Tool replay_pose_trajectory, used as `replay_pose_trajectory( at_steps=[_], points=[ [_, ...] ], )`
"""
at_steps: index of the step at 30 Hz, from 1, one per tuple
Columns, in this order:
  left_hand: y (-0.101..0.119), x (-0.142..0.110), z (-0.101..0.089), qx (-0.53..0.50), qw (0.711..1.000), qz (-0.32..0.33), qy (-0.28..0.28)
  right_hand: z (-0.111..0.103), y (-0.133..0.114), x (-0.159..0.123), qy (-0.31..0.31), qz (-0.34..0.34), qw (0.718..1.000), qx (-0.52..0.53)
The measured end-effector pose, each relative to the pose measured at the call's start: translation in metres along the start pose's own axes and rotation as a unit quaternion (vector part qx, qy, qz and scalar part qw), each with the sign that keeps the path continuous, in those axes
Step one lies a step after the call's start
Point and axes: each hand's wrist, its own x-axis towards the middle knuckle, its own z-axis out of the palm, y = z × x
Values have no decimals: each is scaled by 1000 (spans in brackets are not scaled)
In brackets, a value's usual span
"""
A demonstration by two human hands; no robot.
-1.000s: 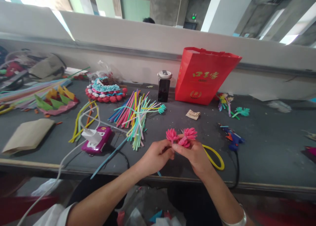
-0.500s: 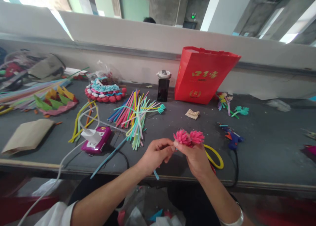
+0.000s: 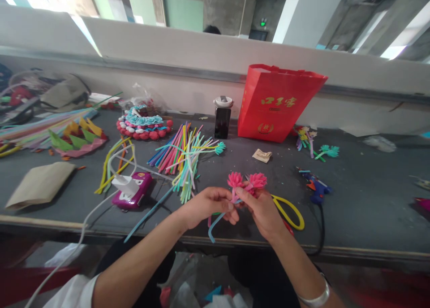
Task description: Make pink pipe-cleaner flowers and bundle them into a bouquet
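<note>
Over the table's front edge, my right hand [image 3: 265, 214] is closed around the stems of pink pipe-cleaner flowers [image 3: 257, 181], whose fluffy heads point away from me. A light blue pipe cleaner [image 3: 217, 223] crosses the stems, and its bent free end hangs below my fingers. My left hand [image 3: 213, 206] pinches this blue strand close to the stems, thumb and fingertips nearly touching the right hand. Just beyond my right hand lies a yellow loop-shaped handle [image 3: 297, 214], with a bit of red beside it. The rest of that tool is hidden.
Loose pipe cleaners [image 3: 188, 160] lie left of centre near a purple power socket [image 3: 131, 191] with a white cable. A blue glue gun [image 3: 317, 187] rests at the right. Farther back stand a red bag [image 3: 278, 106] and a dark cup [image 3: 222, 119].
The flowers shifted right and tilted, then came back left. The blue pipe cleaner now shows more of its length below my left hand, and the left fingers have changed their hold.
</note>
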Motion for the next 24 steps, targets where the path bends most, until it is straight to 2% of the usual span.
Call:
replay_pose_trajectory(
  at_steps=[8,12,18,24],
  points=[
    [3,-1,2,-20,1000,-1,-12,0,-1,0,-4,6,1000,25],
    [1,1,6,-8,999,21,38,-2,0,1,8,-1,1000,12],
    [-5,5,3,-1,990,64,127,-5,-2,2,16,-15,998,67],
    [-5,6,-1,-32,977,56,201,-4,-2,2,40,10,997,69]
  ],
)
